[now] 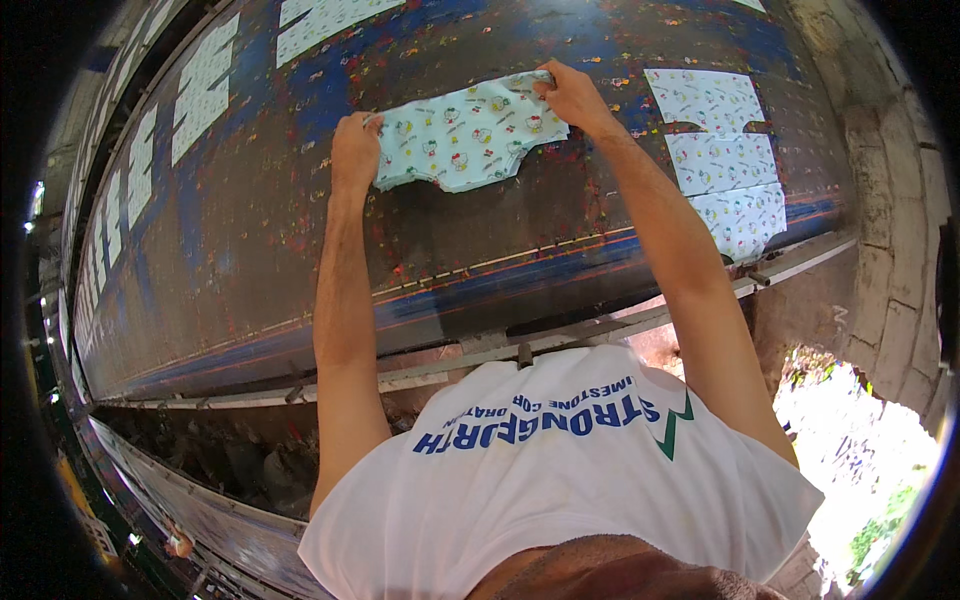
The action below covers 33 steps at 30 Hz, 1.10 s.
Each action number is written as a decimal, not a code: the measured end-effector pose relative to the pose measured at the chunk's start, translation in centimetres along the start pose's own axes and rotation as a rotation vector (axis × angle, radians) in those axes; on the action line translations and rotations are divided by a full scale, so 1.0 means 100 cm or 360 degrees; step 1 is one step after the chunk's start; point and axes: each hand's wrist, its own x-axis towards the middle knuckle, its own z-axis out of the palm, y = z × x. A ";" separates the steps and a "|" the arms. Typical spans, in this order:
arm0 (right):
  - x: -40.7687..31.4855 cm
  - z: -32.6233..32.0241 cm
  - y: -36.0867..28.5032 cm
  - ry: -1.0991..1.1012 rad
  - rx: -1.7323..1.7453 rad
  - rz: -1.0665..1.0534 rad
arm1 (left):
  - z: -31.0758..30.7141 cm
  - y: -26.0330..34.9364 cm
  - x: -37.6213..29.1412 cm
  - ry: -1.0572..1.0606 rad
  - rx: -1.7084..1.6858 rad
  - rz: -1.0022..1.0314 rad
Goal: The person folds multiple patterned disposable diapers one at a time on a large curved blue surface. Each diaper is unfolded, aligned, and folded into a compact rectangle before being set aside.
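Note:
My left hand (357, 147) pinches the left upper corner of a stack of pale, cartoon-printed fabric pieces (469, 139). At the right upper corner, my right hand (570, 96) grips the same stack. The stack spans between both hands over a long dark table (480, 225) spotted with coloured paint, and its lower edge has curved cutouts. Whether its underside touches the tabletop cannot be told. To the right, more pieces of the same print (724, 161) lie on the table in a column, the lowest reaching the near edge.
More printed pieces (206, 82) lie in a row along the table's far left side. A metal rail (420, 375) with short pegs runs along the near edge, close to my body. A concrete block wall (889, 247) stands at the right.

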 end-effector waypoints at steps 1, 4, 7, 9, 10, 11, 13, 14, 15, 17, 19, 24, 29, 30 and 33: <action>0.003 0.005 0.002 0.0058 -0.0097 -0.0068 | 0.004 -0.009 0.005 0.0021 0.0063 -0.0010; 0.011 0.014 0.011 0.0106 -0.0299 -0.0111 | 0.013 -0.033 0.013 -0.0066 0.0134 -0.0166; 0.021 0.015 0.018 -0.0036 -0.0322 -0.0041 | 0.018 -0.045 0.022 -0.0185 0.0176 -0.0155; 0.028 0.016 0.018 -0.0081 -0.0403 -0.0036 | 0.020 -0.046 0.024 -0.0158 0.0183 -0.0157; 0.028 0.017 0.016 -0.0070 -0.0403 -0.0032 | 0.020 -0.045 0.024 -0.0152 0.0226 -0.0119; 0.029 0.017 0.014 -0.0055 -0.0414 -0.0006 | 0.021 -0.041 0.025 -0.0158 0.0287 -0.0117; 0.029 0.014 0.009 -0.0059 -0.0417 0.0040 | 0.022 -0.032 0.020 -0.0125 0.0307 -0.0172; 0.025 0.013 0.006 -0.0083 -0.0406 0.0068 | 0.022 -0.026 0.019 -0.0132 0.0346 -0.0195; 0.021 0.012 0.003 -0.0109 -0.0393 0.0098 | 0.022 -0.019 0.017 -0.0144 0.0387 -0.0218; 0.012 0.009 -0.001 -0.0085 -0.0359 0.0020 | 0.020 -0.004 0.011 -0.0190 0.0405 -0.0218; 0.004 0.010 -0.004 0.0029 -0.0230 -0.0104 | 0.019 0.013 0.001 -0.0117 0.0312 -0.0136; -0.020 0.018 -0.004 0.0348 0.0033 -0.0346 | 0.007 0.065 -0.054 0.0372 -0.0054 0.0395; -0.068 -0.017 -0.002 0.0414 0.0266 -0.0600 | -0.029 0.133 -0.121 0.0602 -0.0112 0.0370; -0.084 -0.031 0.004 0.0377 0.0375 -0.0604 | -0.032 0.147 -0.135 0.0649 -0.0228 0.0336; -0.131 -0.080 0.028 0.0110 0.0867 -0.0440 | -0.036 0.187 -0.169 0.0663 -0.0168 0.0266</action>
